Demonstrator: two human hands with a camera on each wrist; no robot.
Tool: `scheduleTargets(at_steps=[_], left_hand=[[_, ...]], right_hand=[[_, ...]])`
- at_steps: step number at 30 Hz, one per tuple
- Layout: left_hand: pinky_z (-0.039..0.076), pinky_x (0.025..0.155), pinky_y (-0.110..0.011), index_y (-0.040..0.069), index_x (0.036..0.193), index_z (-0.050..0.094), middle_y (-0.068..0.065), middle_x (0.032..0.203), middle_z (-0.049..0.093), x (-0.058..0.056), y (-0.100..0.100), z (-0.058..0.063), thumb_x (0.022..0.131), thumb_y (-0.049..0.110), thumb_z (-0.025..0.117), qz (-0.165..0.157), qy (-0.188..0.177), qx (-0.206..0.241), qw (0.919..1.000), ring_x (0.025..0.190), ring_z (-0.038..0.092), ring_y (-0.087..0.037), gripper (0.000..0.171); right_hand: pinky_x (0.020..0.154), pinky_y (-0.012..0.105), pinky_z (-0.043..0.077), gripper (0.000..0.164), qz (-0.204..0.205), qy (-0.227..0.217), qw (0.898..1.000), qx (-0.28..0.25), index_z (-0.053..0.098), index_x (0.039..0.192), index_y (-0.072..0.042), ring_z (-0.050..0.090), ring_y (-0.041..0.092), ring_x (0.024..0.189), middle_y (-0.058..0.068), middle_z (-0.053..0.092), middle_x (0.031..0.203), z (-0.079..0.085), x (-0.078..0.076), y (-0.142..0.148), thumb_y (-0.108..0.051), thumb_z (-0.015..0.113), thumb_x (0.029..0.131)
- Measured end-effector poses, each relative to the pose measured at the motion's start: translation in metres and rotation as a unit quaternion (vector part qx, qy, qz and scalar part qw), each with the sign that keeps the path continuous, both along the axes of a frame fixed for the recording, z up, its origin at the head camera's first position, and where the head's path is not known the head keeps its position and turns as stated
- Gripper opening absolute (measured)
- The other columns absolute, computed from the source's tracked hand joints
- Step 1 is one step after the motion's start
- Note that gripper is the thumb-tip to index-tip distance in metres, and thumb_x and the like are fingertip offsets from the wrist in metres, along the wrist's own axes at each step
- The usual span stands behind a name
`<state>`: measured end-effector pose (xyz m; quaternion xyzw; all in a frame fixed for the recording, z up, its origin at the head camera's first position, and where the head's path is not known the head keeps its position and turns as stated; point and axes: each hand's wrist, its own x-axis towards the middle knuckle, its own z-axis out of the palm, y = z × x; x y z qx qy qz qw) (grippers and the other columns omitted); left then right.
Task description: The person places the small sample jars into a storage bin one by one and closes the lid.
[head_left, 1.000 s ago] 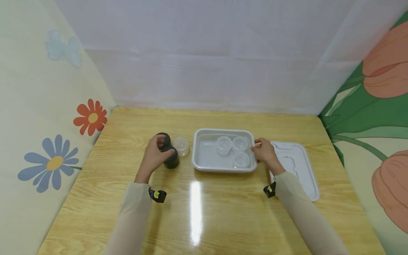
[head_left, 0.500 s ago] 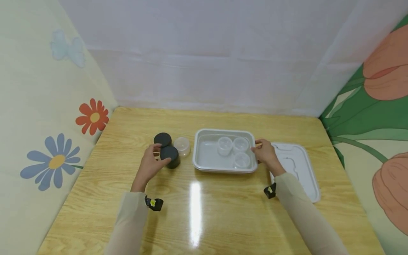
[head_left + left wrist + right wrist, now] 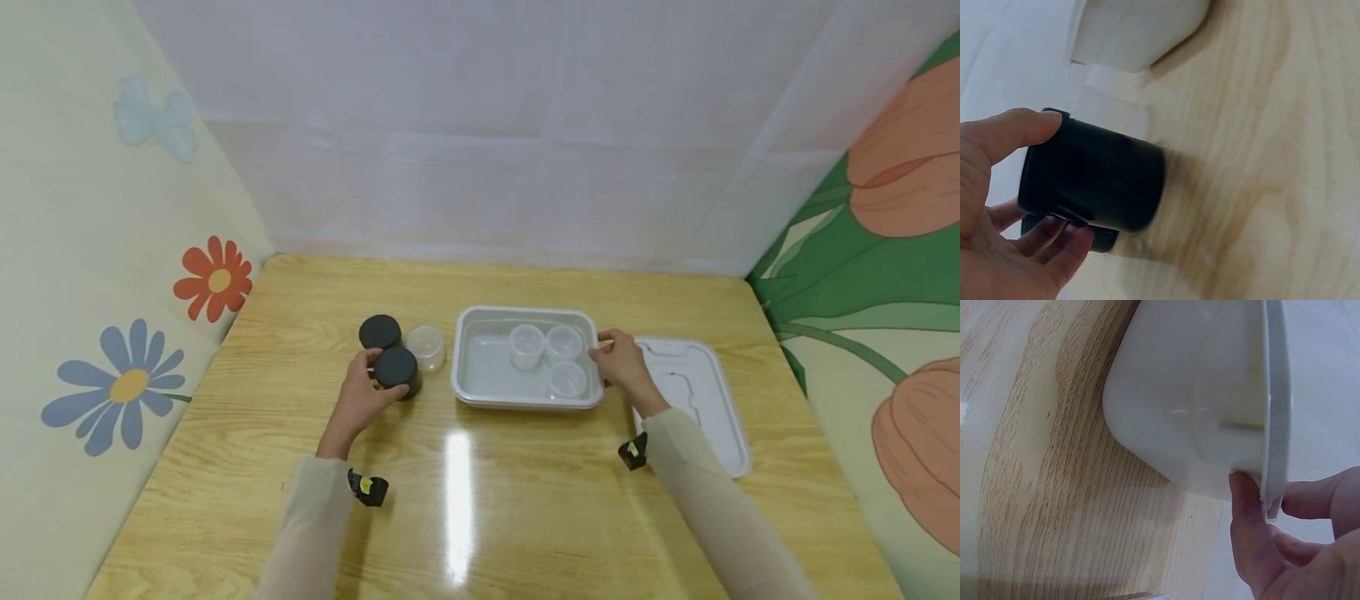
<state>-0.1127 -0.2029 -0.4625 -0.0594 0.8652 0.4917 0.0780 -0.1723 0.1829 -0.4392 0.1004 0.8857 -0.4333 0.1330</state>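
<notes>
In the head view, my left hand point(image 3: 360, 404) is at the nearer of two black lidded jars point(image 3: 397, 368). The left wrist view shows its thumb on the lid edge and the fingers around the opposite side of that black jar point(image 3: 1094, 172). Behind it stands the other black jar point(image 3: 380, 330), partly covered in the left wrist view. My right hand point(image 3: 621, 362) pinches the right rim of a whitish rectangular container point(image 3: 483, 392), with thumb and fingers on either side of the rim point(image 3: 1277, 412). Three small clear cups point(image 3: 527, 346) sit in the container's right half.
Another clear cup point(image 3: 427, 348) stands between the black jars and the container. A white rectangular lid point(image 3: 701, 392) lies to the right, partly under my right forearm. The wooden table point(image 3: 525, 517) meets a white cloth point(image 3: 525, 167) at its back edge.
My left hand drew back from the farther black jar, and its fingers closed around the nearer one. The right hand stays at the container's rim.
</notes>
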Motion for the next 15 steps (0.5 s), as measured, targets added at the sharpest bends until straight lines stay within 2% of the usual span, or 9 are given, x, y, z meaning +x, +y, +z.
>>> scheduleTargets(at_steps=[8, 15], left_hand=[[0.038, 0.100, -0.054, -0.004, 0.144, 0.024, -0.030, 0.137, 0.032, 0.000, 0.002, -0.010, 0.084, 0.014, 0.070, 0.008, 0.005, 0.000, 1.0000, 0.122, 0.040, -0.044, 0.077], [0.038, 0.100, -0.054, -0.005, 0.142, 0.025, -0.029, 0.136, 0.032, -0.001, 0.001, -0.014, 0.084, 0.014, 0.071, 0.012, 0.012, 0.005, 0.9999, 0.124, 0.039, -0.040, 0.076]], right_hand=[[0.062, 0.036, 0.057, 0.044, -0.004, -0.007, 1.000, 0.002, 0.045, 0.134, 0.004, 0.060, 0.023, 0.078, 0.026, 0.057, 0.111, -0.002, 0.001, 0.001, -0.011, 0.054, 0.094], [0.057, 0.034, 0.056, 0.042, -0.004, 0.008, 1.000, -0.001, 0.047, 0.131, 0.006, 0.059, 0.020, 0.072, 0.026, 0.057, 0.106, -0.002, 0.000, 0.001, -0.010, 0.054, 0.092]])
